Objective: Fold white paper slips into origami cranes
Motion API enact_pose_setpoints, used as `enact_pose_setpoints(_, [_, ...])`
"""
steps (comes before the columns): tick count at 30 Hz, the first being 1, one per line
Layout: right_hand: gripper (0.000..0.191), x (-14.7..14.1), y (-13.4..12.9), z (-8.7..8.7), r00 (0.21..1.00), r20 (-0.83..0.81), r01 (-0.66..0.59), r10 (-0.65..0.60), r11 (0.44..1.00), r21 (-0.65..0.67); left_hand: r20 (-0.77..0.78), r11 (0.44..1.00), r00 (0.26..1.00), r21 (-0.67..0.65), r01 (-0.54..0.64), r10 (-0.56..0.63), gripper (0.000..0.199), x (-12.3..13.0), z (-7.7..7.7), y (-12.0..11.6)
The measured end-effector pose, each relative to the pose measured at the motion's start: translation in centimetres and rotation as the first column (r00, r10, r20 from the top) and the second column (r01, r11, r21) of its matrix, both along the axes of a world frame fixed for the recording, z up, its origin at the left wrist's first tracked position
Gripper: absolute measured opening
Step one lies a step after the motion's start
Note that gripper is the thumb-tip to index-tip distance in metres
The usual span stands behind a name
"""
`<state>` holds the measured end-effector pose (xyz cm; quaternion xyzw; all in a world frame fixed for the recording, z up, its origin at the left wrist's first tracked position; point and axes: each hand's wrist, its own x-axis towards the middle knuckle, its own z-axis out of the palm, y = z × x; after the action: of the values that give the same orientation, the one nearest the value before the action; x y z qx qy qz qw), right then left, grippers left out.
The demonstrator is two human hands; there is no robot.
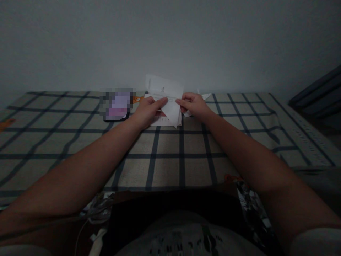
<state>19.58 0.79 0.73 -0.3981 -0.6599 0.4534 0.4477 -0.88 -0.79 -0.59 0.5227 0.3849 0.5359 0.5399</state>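
Forearms (237,145) stretch forward over the cloth (166,170), angling inward; left hand (147,111) and right hand (195,105) pinch paper (174,112) from either side, both grips narrow.

The paper (173,111) is showing white colour with small dark print. The tablecloth (167,170) is carrying dark blue checks on greyish beige, with some orange figures (6,124). The wall (170,42) is looking grey, while the pixelated device (118,103) is showing lilac and pink with dark edges.
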Motion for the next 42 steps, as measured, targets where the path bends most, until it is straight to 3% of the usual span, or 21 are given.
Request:
enact_pose_setpoints(8, [0.030, -0.1, 0.1, -0.1, 0.999, 0.045, -0.019, 0.020, 1.000, -0.004, -0.034, 1.000, 0.999, 0.000, -0.028, 0.028, 0.040, 0.0, -0.2, 0.0])
enact_pose_setpoints(16, [0.032, -0.3, -0.3, 0.4, 0.998, 0.061, 0.015, -0.013, 1.000, -0.020, -0.004, 1.000, 1.000, -0.007, -0.018, 0.018, 0.035, 0.0, 0.2, -0.2])
enact_pose_setpoints(27, [0.033, -0.1, 0.6, -0.5, 1.000, 0.011, 0.030, -0.029, 0.999, -0.045, -0.035, 0.985, 0.987, 0.078, -0.157, 0.160, 0.038, -0.1, 0.0, 0.6])
enact_pose_setpoints(35, [0.035, -0.2, 0.0, 0.2, 0.999, 0.028, 0.042, -0.040, 0.998, -0.050, 0.161, 0.988, 0.975, -0.002, -0.157, 0.155, 0.037, 0.0, 0.6, 0.7])
enact_pose_setpoints(42, [0.030, -0.4, 0.1, 0.0, 1.000, 0.014, 0.015, -0.014, 0.997, -0.071, 0.330, 0.981, 0.925, -0.027, -0.190, 0.188, 0.023, 0.4, 0.9, 0.6])
